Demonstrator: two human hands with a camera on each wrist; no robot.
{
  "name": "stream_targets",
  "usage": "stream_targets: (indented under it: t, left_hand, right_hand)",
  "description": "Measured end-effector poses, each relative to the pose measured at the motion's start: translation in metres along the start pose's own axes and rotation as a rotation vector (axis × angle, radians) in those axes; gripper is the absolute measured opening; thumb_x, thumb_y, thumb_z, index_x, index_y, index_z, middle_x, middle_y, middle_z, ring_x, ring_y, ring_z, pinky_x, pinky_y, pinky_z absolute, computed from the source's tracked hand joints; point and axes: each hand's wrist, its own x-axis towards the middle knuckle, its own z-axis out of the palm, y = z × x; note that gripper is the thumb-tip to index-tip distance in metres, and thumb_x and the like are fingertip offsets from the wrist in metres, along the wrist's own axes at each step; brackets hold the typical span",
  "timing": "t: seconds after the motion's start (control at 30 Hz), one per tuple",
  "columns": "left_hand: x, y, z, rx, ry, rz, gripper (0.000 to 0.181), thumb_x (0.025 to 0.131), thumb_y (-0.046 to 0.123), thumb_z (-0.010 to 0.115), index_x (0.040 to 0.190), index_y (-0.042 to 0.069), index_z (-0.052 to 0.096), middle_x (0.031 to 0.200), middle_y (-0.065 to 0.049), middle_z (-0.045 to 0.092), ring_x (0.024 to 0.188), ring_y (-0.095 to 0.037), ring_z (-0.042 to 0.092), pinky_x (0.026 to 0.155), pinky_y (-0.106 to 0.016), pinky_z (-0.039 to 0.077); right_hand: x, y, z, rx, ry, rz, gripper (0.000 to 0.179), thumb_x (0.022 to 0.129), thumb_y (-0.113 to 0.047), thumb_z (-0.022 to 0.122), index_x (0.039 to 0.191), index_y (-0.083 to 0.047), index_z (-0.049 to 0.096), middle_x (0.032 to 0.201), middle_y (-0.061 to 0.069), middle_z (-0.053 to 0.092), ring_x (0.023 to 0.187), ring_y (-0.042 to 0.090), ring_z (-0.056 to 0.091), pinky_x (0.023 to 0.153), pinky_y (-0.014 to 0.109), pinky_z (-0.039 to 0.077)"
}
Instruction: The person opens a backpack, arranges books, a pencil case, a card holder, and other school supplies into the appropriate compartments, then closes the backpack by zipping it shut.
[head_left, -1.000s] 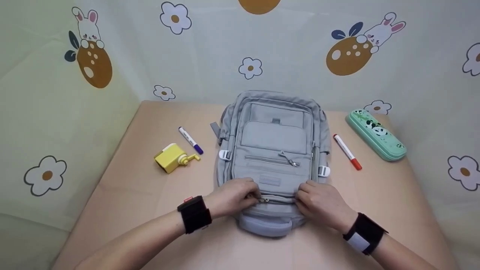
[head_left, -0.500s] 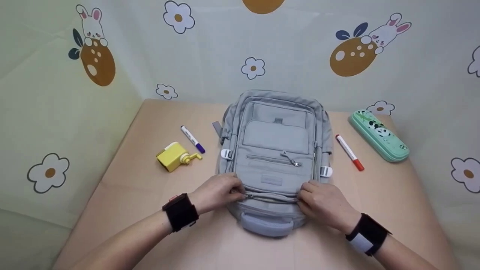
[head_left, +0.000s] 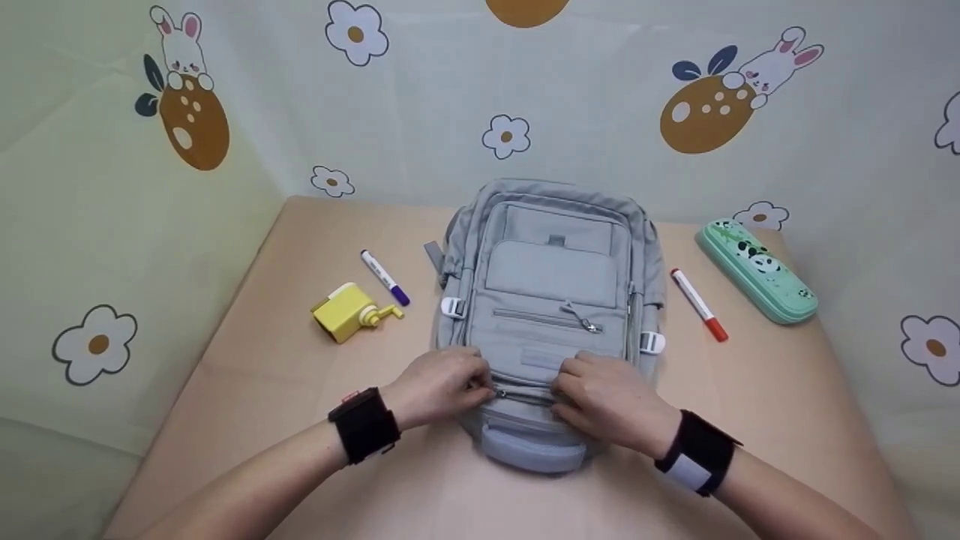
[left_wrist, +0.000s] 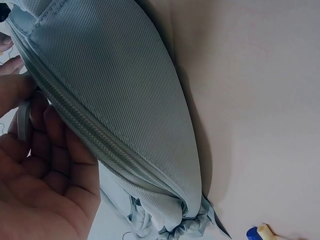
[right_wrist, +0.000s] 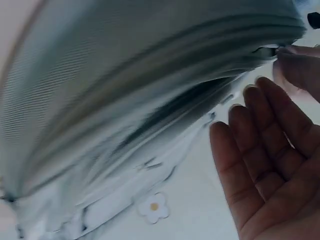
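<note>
The grey backpack (head_left: 555,270) lies on the table with its carry handle (head_left: 534,450) toward me. My left hand (head_left: 439,386) pinches a zipper pull (left_wrist: 23,121) at the left of the zipper across the bag's near end; the pull tab shows between thumb and fingers in the left wrist view. My right hand (head_left: 619,401) is over the same zipper, a short way to the right of the left hand. In the right wrist view its fingers (right_wrist: 252,135) are fairly straight with nothing between them, beside a dark gap in the zipped opening.
Left of the bag lie a purple-capped marker (head_left: 385,277) and a yellow pencil sharpener with a crank (head_left: 351,311). On the right are a red-capped marker (head_left: 699,305) and a green panda pencil case (head_left: 757,270). A patterned curtain (head_left: 420,90) hangs behind the table (head_left: 300,420).
My left hand has drawn the zipper pull leftward, then held about still. My right hand has left the zipper's right end and moved left along it.
</note>
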Motion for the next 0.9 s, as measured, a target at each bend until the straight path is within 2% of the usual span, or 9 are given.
stream_targets:
  t: [0.17, 0.27, 0.53, 0.73, 0.9]
  left_hand:
    - [0.001, 0.001, 0.001, 0.028, -0.001, 0.01, 0.008, 0.092, 0.024, 0.074, 0.088, 0.017, 0.071, 0.083, 0.009, 0.059, 0.078, -0.01, 0.055, 0.067, -0.028, 0.048]
    - [0.001, 0.001, 0.001, 0.034, -0.005, 0.016, 0.009, 0.091, 0.024, 0.074, 0.087, 0.017, 0.07, 0.082, 0.01, 0.058, 0.078, -0.01, 0.055, 0.067, -0.028, 0.047]
    - [0.001, -0.003, 0.001, 0.056, 0.001, 0.037, 0.008, 0.091, 0.023, 0.074, 0.088, 0.017, 0.069, 0.081, 0.009, 0.057, 0.078, -0.012, 0.054, 0.068, -0.03, 0.047]
    - [-0.009, -0.02, -0.007, 0.134, 0.063, 0.072, 0.009, 0.094, 0.023, 0.074, 0.093, 0.017, 0.068, 0.088, 0.005, 0.062, 0.084, -0.016, 0.057, 0.074, -0.034, 0.048]
    - [-0.014, -0.038, -0.015, 0.16, 0.119, 0.008, 0.008, 0.094, 0.023, 0.075, 0.095, 0.019, 0.069, 0.09, 0.006, 0.063, 0.085, -0.016, 0.055, 0.074, -0.035, 0.046]
  right_hand:
    - [0.016, -0.01, 0.008, -0.072, -0.066, -0.01, 0.029, 0.083, -0.036, 0.083, 0.081, -0.016, 0.062, 0.078, -0.004, 0.059, 0.069, 0.017, 0.053, 0.056, 0.033, 0.046]
    - [0.019, -0.013, 0.014, -0.098, -0.084, 0.002, 0.03, 0.083, -0.032, 0.083, 0.081, -0.014, 0.059, 0.075, -0.002, 0.059, 0.067, 0.018, 0.054, 0.054, 0.033, 0.045]
    - [0.017, -0.014, 0.023, -0.084, -0.03, 0.014, 0.021, 0.084, -0.017, 0.076, 0.077, -0.013, 0.057, 0.068, -0.002, 0.058, 0.06, 0.018, 0.055, 0.051, 0.033, 0.046]
    - [0.013, -0.013, 0.018, -0.05, 0.013, 0.021, 0.021, 0.085, -0.018, 0.075, 0.076, -0.016, 0.056, 0.067, -0.005, 0.057, 0.059, 0.015, 0.055, 0.05, 0.032, 0.047]
    - [0.011, -0.013, 0.014, -0.008, 0.033, 0.039, 0.022, 0.084, -0.017, 0.076, 0.076, -0.018, 0.056, 0.067, -0.007, 0.056, 0.059, 0.013, 0.054, 0.05, 0.03, 0.047]
